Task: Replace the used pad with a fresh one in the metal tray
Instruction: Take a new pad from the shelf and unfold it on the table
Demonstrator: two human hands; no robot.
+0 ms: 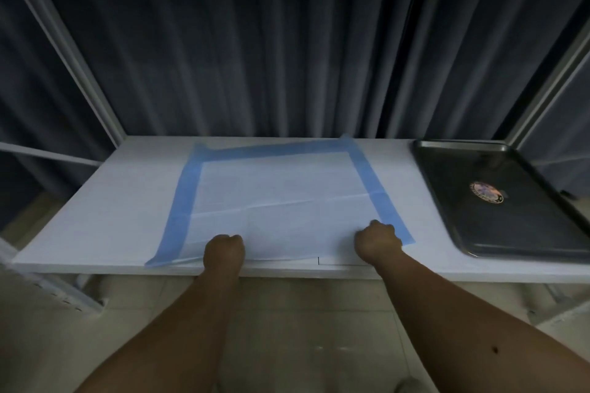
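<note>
I have both fists curled on the near edge of the pad [274, 201], my left hand [224, 252] and my right hand [377, 241] set apart from each other, each gripping the sheet. The pad, white with a blue border, lies spread flat on the white table [95, 217]. The metal tray [510, 201] sits at the table's right end, apart from the pad.

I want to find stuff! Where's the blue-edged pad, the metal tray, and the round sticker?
blue-edged pad [281, 188]: head view, on its white middle.
metal tray [459, 150]: head view, on bare metal near its far rim.
round sticker [486, 192]: head view, on its centre.
</note>
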